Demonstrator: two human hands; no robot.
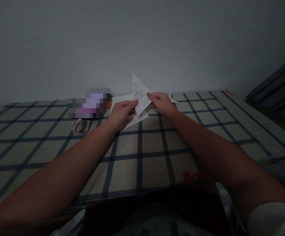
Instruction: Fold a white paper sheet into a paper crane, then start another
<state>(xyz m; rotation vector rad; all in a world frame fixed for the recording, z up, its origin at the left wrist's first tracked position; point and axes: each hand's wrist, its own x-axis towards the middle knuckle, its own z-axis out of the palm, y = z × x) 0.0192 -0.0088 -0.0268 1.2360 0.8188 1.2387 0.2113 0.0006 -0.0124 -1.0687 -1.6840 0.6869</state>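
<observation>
Between my two hands a folded sheet of printed paper (pixel 141 95) is held up above the table, roughly triangular with a point at the top. My left hand (pixel 121 113) pinches its lower left edge between thumb and fingers. On the right side, my right hand (pixel 161 102) grips the paper near its right corner, thumb on the front face. Underneath lies a white sheet of paper (pixel 136 123), partly covered by my left hand and the folded piece. A small folded white paper shape with pointed ends (pixel 174 99) rests just beyond my right hand.
A checked tablecloth (pixel 147 144) covers the table, which meets a plain wall. To the left lies a blurred-out purple and pink object (pixel 93 104) with a pale strap (pixel 80 127). Dark folded fabric (pixel 280 88) hangs at the right.
</observation>
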